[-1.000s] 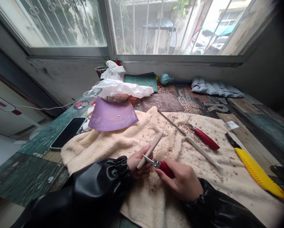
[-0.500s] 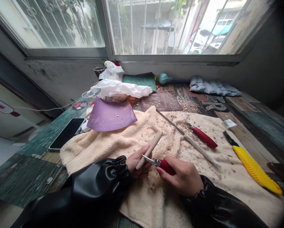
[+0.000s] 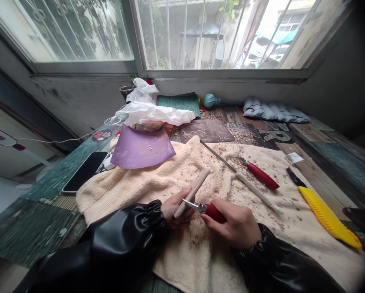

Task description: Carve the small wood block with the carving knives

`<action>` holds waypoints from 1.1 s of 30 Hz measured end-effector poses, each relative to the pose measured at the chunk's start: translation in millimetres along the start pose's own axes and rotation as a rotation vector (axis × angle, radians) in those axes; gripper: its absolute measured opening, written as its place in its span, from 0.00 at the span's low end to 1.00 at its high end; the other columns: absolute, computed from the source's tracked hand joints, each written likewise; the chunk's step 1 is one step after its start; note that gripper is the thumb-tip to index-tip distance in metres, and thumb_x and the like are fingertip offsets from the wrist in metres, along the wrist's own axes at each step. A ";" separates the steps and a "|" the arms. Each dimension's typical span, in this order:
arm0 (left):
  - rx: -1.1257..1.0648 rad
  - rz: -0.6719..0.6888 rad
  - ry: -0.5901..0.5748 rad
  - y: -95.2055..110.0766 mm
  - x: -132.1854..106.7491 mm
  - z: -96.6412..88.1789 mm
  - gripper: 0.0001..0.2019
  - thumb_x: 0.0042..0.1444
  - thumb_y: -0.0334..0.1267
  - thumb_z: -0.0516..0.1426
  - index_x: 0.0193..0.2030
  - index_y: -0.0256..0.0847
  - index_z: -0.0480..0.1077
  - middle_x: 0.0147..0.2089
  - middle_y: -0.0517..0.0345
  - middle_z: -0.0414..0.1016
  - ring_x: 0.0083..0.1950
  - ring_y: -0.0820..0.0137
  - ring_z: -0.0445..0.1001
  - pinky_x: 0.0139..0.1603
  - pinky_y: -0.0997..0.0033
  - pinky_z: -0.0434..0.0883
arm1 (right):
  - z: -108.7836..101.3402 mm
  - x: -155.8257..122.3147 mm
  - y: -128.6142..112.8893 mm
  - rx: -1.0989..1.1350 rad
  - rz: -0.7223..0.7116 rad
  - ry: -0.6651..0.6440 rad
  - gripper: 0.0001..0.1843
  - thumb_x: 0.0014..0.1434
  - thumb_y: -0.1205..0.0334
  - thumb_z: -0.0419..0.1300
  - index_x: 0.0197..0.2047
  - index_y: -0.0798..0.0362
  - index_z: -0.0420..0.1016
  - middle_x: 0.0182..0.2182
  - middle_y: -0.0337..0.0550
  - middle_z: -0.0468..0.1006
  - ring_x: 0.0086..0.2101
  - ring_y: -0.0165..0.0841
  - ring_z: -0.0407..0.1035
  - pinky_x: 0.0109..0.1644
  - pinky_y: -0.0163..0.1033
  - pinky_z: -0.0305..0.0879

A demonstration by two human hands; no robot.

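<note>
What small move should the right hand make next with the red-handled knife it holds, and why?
Probably a short, shallow push of the short-bladed red-handled knife along the pale flat wooden stick, away from the left hand. The right hand has the blade against the stick beside the left thumb, and wood shavings lie on the beige towel.

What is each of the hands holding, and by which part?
The left hand grips the wooden stick by its near, lower end. The right hand holds the carving knife by its red handle; the blade lies against the stick.
</note>
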State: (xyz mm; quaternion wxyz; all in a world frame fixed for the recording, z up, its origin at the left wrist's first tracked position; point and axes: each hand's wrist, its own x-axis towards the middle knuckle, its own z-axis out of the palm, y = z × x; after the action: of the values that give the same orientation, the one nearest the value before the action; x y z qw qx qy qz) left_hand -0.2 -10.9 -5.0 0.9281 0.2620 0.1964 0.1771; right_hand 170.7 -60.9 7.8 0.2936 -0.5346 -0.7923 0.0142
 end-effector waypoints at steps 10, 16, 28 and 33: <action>-0.019 -0.021 0.011 0.0 -0.8 -1.0 0.27 0.56 0.54 0.41 0.12 0.38 0.49 0.06 0.65 0.49 0.07 0.81 0.43 0.09 0.81 0.38 | -1.7 1.9 2.1 -0.028 -0.029 0.006 0.19 0.52 0.49 0.52 0.20 0.54 0.66 0.14 0.34 0.64 0.16 0.22 0.57 0.22 0.31 0.48; -0.014 -0.019 0.024 0.7 -2.2 0.8 0.26 0.55 0.54 0.43 0.13 0.38 0.49 0.06 0.65 0.50 0.07 0.81 0.43 0.08 0.81 0.39 | -0.6 1.5 3.5 -0.014 -0.026 0.023 0.19 0.52 0.49 0.52 0.20 0.54 0.67 0.14 0.35 0.64 0.16 0.22 0.58 0.22 0.31 0.48; -0.028 -0.032 -0.024 -0.3 -1.8 -3.4 0.26 0.55 0.54 0.43 0.13 0.38 0.48 0.06 0.65 0.50 0.07 0.81 0.44 0.08 0.80 0.39 | 1.4 1.0 4.7 -0.017 -0.022 0.043 0.20 0.52 0.48 0.51 0.19 0.54 0.67 0.14 0.35 0.64 0.16 0.22 0.57 0.22 0.31 0.48; -0.048 -0.034 -0.043 1.5 -2.1 -2.6 0.25 0.55 0.54 0.43 0.14 0.38 0.51 0.06 0.65 0.52 0.07 0.81 0.44 0.07 0.81 0.40 | -0.5 1.8 9.0 -0.034 0.006 0.029 0.20 0.52 0.47 0.51 0.21 0.54 0.68 0.14 0.35 0.66 0.17 0.23 0.58 0.22 0.31 0.48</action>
State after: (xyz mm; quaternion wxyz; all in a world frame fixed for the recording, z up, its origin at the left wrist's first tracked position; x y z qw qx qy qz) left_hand -3.5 -9.6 -5.6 0.9410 0.2399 0.1766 0.1603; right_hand 178.0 -55.6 6.0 0.2957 -0.5420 -0.7866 -0.0061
